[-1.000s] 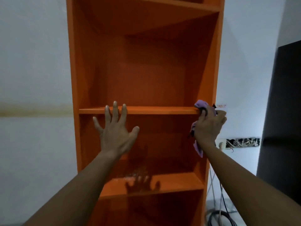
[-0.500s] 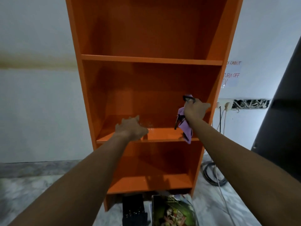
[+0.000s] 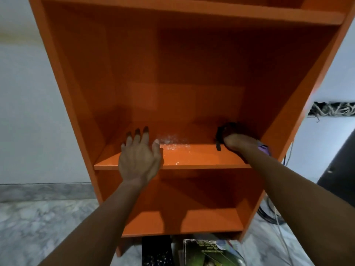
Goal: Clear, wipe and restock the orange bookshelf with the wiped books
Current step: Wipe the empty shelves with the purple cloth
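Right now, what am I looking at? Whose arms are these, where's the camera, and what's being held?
There is no machine here. These are a person's two bare arms, filmed by one camera worn on their head, looking forward and down. In front stands an orange bookshelf. The left hand is spread open at the middle shelf, and wet drops glisten beside it. The right hand, in the back right corner, has a purple cloth in its grip. On the floor below lie books.
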`<state>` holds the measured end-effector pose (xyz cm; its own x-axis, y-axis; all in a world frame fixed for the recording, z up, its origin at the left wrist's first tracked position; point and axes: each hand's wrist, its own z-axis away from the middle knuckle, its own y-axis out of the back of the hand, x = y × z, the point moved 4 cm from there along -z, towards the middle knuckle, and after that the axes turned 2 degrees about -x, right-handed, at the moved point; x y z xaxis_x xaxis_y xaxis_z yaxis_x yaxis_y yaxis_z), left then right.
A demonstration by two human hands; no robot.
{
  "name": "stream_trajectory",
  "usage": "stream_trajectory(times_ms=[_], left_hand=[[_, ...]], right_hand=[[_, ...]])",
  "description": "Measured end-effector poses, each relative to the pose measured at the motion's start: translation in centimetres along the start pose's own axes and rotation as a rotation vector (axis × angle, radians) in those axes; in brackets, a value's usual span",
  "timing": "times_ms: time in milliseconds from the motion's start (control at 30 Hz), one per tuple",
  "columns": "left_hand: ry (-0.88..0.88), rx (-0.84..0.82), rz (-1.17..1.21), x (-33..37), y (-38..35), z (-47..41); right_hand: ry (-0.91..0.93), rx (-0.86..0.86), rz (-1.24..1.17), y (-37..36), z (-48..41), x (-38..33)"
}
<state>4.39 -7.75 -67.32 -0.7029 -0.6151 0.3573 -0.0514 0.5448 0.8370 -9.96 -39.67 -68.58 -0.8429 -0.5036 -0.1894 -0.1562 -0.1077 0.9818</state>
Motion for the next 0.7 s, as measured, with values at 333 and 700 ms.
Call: stream_trajectory(times_ms=[333,700], left_hand=[[0.016,0.015,-0.038,-0.2,-0.5,0.0],[-0.085,-0.192,0.481,-1.3,1.6,0.5]], right_hand=[[0.322,-0.041,-0.077,1.1,3.7,-10.3],[0.719,-0.144,-0.165,-0.8,13.7,-17.6]])
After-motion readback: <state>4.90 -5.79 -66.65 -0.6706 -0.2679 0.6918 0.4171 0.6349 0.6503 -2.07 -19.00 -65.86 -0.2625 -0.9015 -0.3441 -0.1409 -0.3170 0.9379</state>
